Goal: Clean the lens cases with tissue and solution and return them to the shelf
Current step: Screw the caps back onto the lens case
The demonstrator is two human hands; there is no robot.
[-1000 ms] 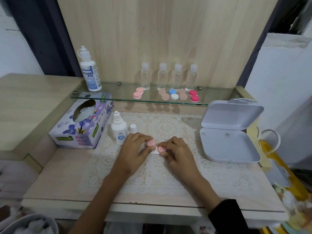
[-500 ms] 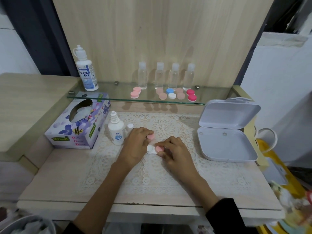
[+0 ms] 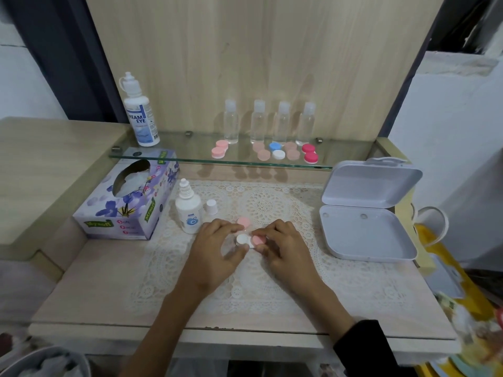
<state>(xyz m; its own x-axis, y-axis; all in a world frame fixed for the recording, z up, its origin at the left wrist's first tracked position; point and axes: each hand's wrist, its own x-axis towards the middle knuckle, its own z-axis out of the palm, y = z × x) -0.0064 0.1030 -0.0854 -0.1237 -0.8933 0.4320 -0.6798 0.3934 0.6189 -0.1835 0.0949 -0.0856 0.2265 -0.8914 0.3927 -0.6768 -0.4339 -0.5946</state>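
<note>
A lens case (image 3: 243, 240) with a white body lies on the lace mat between my hands. Its left well is uncovered and white; its right well carries a pink cap (image 3: 258, 240). A loose pink cap (image 3: 243, 221) lies on the mat just behind. My left hand (image 3: 217, 247) pinches the case's left end, and my right hand (image 3: 283, 244) grips the pink cap on the right well. Several other lens cases (image 3: 275, 154) sit on the glass shelf (image 3: 190, 156). A small solution bottle (image 3: 188, 208) stands uncapped left of my hands, with its white cap (image 3: 211, 206) beside it.
A tissue box (image 3: 128, 197) lies at the left. An open white plastic box (image 3: 367, 210) sits at the right. A large solution bottle (image 3: 139, 112) and several small clear bottles (image 3: 269, 122) stand on the shelf. A bin (image 3: 40, 363) is at the lower left.
My left hand took the pink cap off the case's left well and laid it on the mat behind; the white well now shows. My right hand stayed on the right cap.
</note>
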